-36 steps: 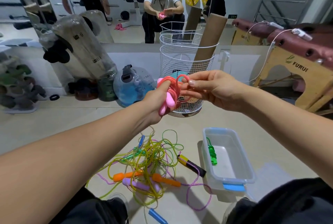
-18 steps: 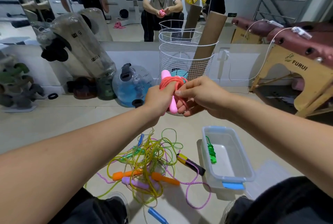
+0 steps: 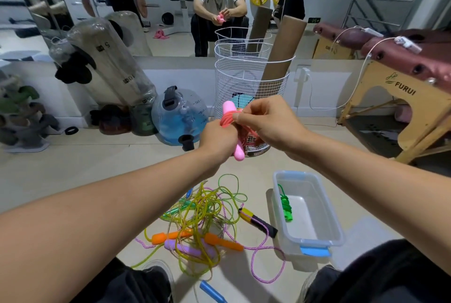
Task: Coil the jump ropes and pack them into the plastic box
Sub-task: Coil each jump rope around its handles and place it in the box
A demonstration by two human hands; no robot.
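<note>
Right, both hands up at chest height in front of the white wire basket [image 3: 251,78], which stands at twelve o'clock with a brown cardboard tube [image 3: 280,58] leaning out of it. Left hand [image 3: 217,139] is wrapped around the pink jump rope [image 3: 230,117], smooth rounded handles poking out above and below the fist, cord wound in tight loops round them. Right hand [image 3: 266,122] pinches a strand of that cord at the bundle, fingers curled. Down at six o'clock on the pale floor, a loose tangle of ropes [image 3: 202,219]: glossy yellow-green cord, a speckled purple braided one, orange, lilac and blue handles, all knotted together. At four o'clock, just beside the tangle, the clear plastic box [image 3: 317,236], rectangular, blue clips at the ends, and inside it a single coiled green rope [image 3: 285,205] against the left wall. Ten o'clock, a translucent blue water bag [image 3: 180,117]; two o'clock, a wooden massage table [image 3: 400,97] with maroon padding.
</note>
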